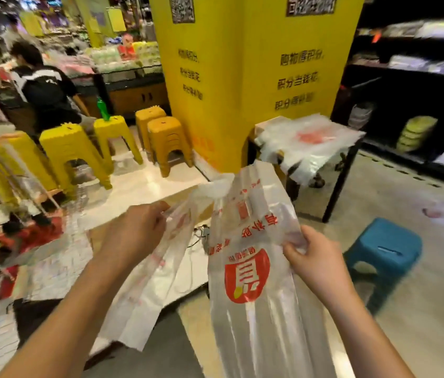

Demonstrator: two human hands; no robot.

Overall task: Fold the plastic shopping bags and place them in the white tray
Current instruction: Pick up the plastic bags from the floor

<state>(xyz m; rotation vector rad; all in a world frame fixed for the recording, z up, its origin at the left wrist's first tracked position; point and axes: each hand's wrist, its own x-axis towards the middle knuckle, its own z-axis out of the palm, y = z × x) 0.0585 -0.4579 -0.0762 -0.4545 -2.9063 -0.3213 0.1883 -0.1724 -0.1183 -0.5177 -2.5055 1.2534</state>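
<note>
The person held the plastic up in the air between both hands, probably so that its own weight would pull the thin film straight before a fold was made. The left hand (139, 230) had its fingers curled, pinching the upper edge of a paler plastic panel (139, 293) that drooped toward the floor. The right hand (317, 259) gripped the side edge of the printed shopping bag (245, 279) between thumb and curled fingers. The two pieces met near the top, and whether they were two bags or one bag spread open could not be told. The printed bag was translucent white and glossy, with long lengthwise creases. It carried a red emblem and red lettering that read upside down from the wearer's side. It hung in front of the person, clear of any surface and unfolded. A heap of similar bags (308, 140) lay on a small dark-legged table (337, 184) beyond, beside a yellow pillar (242, 77), likely the supply waiting its turn. A blue stool (384, 249) stood near the right hand. No white tray could be made out.
</note>
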